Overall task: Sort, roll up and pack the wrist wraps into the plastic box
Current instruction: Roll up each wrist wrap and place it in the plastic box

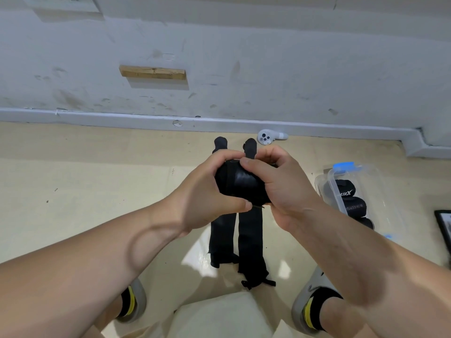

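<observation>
Both hands hold a rolled black wrist wrap [240, 184] above the floor [97, 191], in front of the knees. The left hand [207, 191] cups one side, its fingers [225, 156] curled over the top and the thumb beneath. The right hand [283, 184] clamps the other end, thumb pressed on the outer layer, probably to keep the coil tight while it is fastened. Two unrolled wraps [251, 245] lie straight and side by side on the floor directly below, likely laid out for rolling. The clear plastic box [388, 196] sits to the right and holds rolled wraps [347, 192] in a row; whether its lid is off is hard to tell. Bare floor separates hands and box, so the carry looks unobstructed. A white controller [268, 137] rests by the baseboard.
</observation>
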